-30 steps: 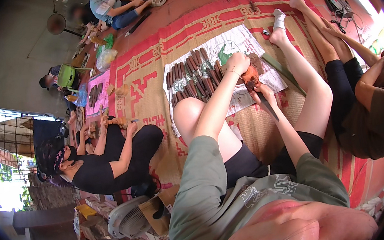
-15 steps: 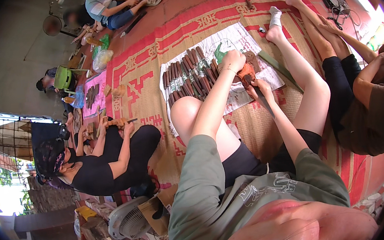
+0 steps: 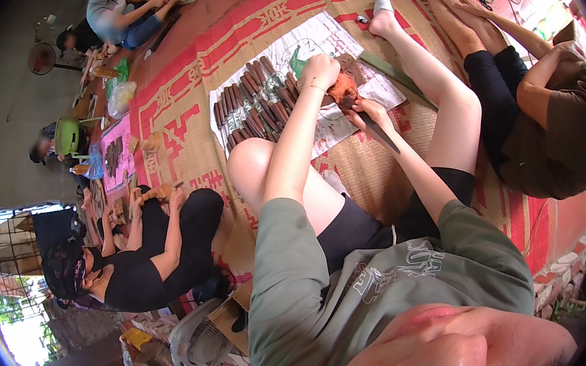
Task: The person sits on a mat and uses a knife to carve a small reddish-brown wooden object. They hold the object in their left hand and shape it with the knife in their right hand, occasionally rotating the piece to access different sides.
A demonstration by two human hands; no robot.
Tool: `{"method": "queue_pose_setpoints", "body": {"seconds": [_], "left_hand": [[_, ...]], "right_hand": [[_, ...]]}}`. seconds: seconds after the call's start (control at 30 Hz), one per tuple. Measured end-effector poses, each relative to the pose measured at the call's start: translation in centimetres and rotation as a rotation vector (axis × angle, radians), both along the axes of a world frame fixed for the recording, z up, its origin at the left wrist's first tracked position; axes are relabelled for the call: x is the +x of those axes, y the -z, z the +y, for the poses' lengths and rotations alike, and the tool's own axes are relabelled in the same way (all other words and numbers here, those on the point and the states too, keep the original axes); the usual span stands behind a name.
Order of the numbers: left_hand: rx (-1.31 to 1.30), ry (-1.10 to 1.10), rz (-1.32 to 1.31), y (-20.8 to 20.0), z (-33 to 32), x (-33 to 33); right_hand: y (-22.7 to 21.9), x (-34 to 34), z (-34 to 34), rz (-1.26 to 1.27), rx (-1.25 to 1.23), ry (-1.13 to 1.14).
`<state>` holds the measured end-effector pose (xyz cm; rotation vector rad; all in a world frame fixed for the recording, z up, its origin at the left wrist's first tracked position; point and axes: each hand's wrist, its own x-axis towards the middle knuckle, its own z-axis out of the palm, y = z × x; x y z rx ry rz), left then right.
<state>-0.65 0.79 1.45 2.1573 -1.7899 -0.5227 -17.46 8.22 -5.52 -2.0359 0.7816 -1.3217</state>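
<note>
Left hand [image 3: 319, 73] is clamped on the reddish-brown piece [image 3: 344, 89], held just above the printed sheet [image 3: 324, 37]. Right hand [image 3: 365, 111] sits right beside it, fingers closed round a dark blade [image 3: 380, 133], long axis pointing back twd the person; tip not visible.

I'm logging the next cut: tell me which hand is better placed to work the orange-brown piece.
Right, probably: the right hand grips the dark blade beside the orange-brown piece, while the left hand is busy holding that piece.
</note>
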Motion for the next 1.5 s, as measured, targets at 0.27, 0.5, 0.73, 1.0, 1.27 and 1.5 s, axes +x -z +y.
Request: {"method": "queue_pose_setpoints", "body": {"seconds": [0.27, 0.5, 0.73, 1.0, 1.27, 1.5], "left_hand": [[0.015, -0.049, 0.036, -0.6, -0.3, 0.2], [-0.019, -0.058, 0.023, 0.6, -0.4, 0.7], [-0.014, -0.036, 0.026, 0.4, -0.5, 1.6], [0.039, -0.052, 0.018, -0.4, -0.4, 0.8], [0.009, -0.048, 0.018, 0.2, -0.5, 0.9], [-0.009, -0.056, 0.032, 1.1, -0.4, 1.5]], "right_hand": [[1.2, 0.8, -0.6, 0.028, 0.033, 0.018], [-0.6, 1.6, -0.9, -0.007, 0.061, 0.028], [-1.0, 1.7, -0.7, -0.030, -0.027, -0.034], [1.0, 0.9, -0.4, 0.052, 0.040, -0.054], [1.2, 1.6, -0.7, 0.028, 0.046, -0.008], [-1.9, 1.5, -0.7, 0.032, 0.078, -0.002]]}}
